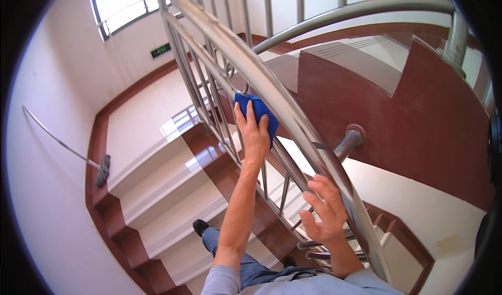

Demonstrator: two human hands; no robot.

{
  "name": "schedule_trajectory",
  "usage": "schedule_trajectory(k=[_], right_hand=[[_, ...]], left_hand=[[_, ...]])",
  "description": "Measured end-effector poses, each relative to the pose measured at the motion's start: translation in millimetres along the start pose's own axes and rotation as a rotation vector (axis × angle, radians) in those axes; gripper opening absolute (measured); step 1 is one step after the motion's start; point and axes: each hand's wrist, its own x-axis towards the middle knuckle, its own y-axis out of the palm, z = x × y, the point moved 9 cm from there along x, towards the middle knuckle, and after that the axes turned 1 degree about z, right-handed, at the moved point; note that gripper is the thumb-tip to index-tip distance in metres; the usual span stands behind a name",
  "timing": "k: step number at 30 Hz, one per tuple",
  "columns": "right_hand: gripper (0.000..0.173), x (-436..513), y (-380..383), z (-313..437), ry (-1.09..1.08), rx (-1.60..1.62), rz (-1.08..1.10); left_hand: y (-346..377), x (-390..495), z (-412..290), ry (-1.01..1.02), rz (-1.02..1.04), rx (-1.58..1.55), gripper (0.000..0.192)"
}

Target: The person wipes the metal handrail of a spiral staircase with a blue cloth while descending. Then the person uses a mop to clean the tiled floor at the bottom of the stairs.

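A blue cloth (pixel 268 118) lies under the spread fingers of my left hand (pixel 253 132). My left hand holds it against the stainless steel balustrade, at the rail just below the thick handrail (pixel 290 106). A metal ring ornament (pixel 240 89) sits right above the cloth. Lower down, my right hand (pixel 325 212) is beside the same handrail with its fingers apart and nothing in them. Whether it touches the rail I cannot tell.
Pale stair treads (pixel 176 204) with dark red borders descend from a landing (pixel 137 122). A mop (pixel 102 171) leans against the left wall. Beyond the balustrade is the stairwell, with a dark red stair side (pixel 353 95) and a second railing (pixel 361 10). A window (pixel 121 4) is above the landing.
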Motion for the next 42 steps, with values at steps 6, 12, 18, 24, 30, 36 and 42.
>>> schedule_trajectory(k=[6,12,18,24,30,36,42], right_hand=[[0.037,0.6,-37.9,-23.4,0.173,-0.178,-0.045],[0.036,-5.3,-45.6,-35.4,0.218,0.08,-0.173],[0.031,-13.7,-57.6,-47.8,0.292,0.285,-0.255],[0.029,-19.2,-58.5,-55.9,0.378,0.443,-0.305],[0.031,-20.1,-55.8,-61.4,0.432,0.539,-0.309],[0.031,-22.8,-53.1,-63.1,0.485,0.592,-0.286],[0.031,-22.1,-51.9,-64.0,0.505,0.606,-0.263]], left_hand=[[21.6,6.9,-8.7,0.005,-0.031,0.295,0.079],[22.2,-7.5,-17.2,0.023,-0.051,0.264,0.075],[34.8,-53.6,-28.2,0.068,-0.058,0.286,0.077],[46.5,-109.4,-43.6,0.05,-0.028,0.229,0.081],[55.6,-168.2,-71.2,0.048,-0.013,0.142,0.085],[74.5,-230.7,-74.1,-0.094,0.057,0.014,0.085],[93.8,-315.0,-87.3,-0.15,0.151,-0.2,0.082]])
